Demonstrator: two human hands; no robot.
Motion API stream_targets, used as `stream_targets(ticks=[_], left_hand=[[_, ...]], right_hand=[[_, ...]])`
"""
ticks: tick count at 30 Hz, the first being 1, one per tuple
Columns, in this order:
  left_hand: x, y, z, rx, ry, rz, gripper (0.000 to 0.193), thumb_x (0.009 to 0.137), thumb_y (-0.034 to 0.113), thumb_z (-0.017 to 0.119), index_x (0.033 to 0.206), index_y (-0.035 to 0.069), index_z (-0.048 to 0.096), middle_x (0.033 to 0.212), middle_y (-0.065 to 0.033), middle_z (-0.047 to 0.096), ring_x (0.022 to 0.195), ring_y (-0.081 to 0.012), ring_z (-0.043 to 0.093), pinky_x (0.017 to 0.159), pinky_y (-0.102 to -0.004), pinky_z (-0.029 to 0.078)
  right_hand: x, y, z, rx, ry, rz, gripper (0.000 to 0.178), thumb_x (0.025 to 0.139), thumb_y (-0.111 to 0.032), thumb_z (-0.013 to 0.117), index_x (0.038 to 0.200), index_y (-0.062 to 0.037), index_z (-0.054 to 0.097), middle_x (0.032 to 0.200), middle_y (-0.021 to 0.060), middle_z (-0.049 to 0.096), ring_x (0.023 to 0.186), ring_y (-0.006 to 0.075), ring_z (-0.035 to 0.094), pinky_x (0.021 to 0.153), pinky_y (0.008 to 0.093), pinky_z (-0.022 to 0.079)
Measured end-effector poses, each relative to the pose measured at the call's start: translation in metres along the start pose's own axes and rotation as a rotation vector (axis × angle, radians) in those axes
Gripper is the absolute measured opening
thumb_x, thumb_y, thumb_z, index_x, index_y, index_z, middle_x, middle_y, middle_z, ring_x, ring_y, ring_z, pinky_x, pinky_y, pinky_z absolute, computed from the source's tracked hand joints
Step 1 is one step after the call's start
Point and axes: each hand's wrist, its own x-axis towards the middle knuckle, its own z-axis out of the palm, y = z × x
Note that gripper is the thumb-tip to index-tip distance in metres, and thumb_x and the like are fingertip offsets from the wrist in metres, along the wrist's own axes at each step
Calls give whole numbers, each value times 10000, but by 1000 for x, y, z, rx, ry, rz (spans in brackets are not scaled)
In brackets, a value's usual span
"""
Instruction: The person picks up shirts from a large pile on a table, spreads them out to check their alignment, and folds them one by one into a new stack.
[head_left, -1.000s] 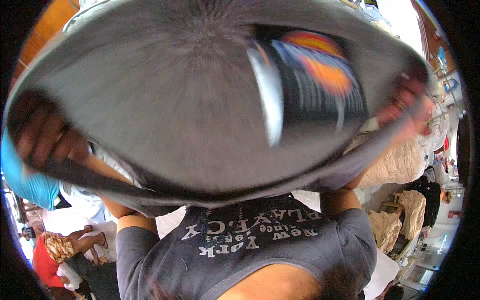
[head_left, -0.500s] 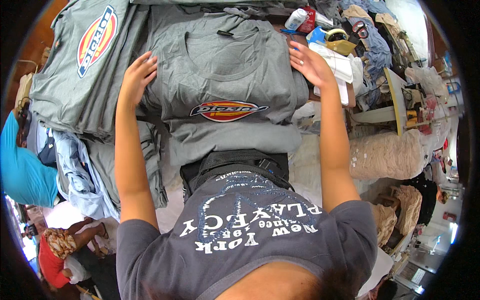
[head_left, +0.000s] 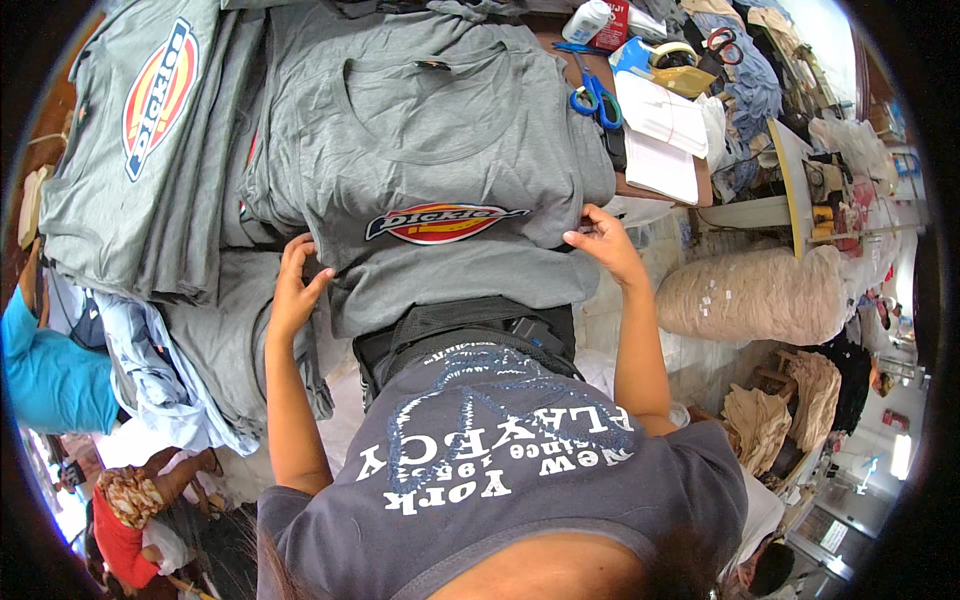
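Observation:
A grey T-shirt (head_left: 430, 150) with an oval red, yellow and blue chest emblem lies face up on a stack in front of me, its neckline on the far side. At its near left corner is my left hand (head_left: 296, 290), thumb and fingers apart, the fingertips beside the cloth edge. My right hand (head_left: 612, 250) is at the near right corner, its thumb and fingers also parted and touching or close to the fabric. Below the emblem, another grey fold (head_left: 460, 283) hangs toward my waist.
More folded grey shirts (head_left: 140, 150) are piled at the left. Blue-handled scissors (head_left: 597, 103), a tape dispenser (head_left: 675, 62) and white papers (head_left: 660, 130) rest on the right. Beyond stands a wrapped beige bundle (head_left: 755, 295). A person in blue (head_left: 60, 370) is at far left.
Both hands have come from the shirt's upper sides down to its near corners, toward me. The blue-handled scissors now show fully. The view has shifted slightly.

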Motion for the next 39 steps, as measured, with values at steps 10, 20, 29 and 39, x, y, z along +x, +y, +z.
stream_targets(ticks=[10,20,29,39], left_hand=[[8,18,-2,451,45,303,267,612,57,660,841,28,526,1107,-114,469,1059,-324,398,872,-400,350],[-7,14,-40,-221,187,174,163,781,149,542,799,-8,503,807,-66,535,868,-204,475,799,-299,349],[-19,16,-60,409,207,-14,180,731,105,586,881,22,530,784,-128,503,759,-305,473,670,-362,373],[52,34,-45,-18,414,46,199,774,99,595,947,6,563,865,-74,600,745,-133,561,682,-258,442]], right_hand=[[2,25,-7,-712,-70,-204,354,685,-292,680,785,5,518,770,114,446,758,267,473,644,343,386],[-13,-21,3,-177,-80,-191,180,693,-112,605,770,-29,466,822,94,517,778,222,505,706,300,392],[-24,-24,-24,-277,93,-116,283,673,-62,638,906,-56,477,787,-22,462,722,73,440,617,227,376],[26,-72,-11,39,445,-173,109,795,-35,548,899,-11,527,855,10,534,705,68,511,634,186,422]])
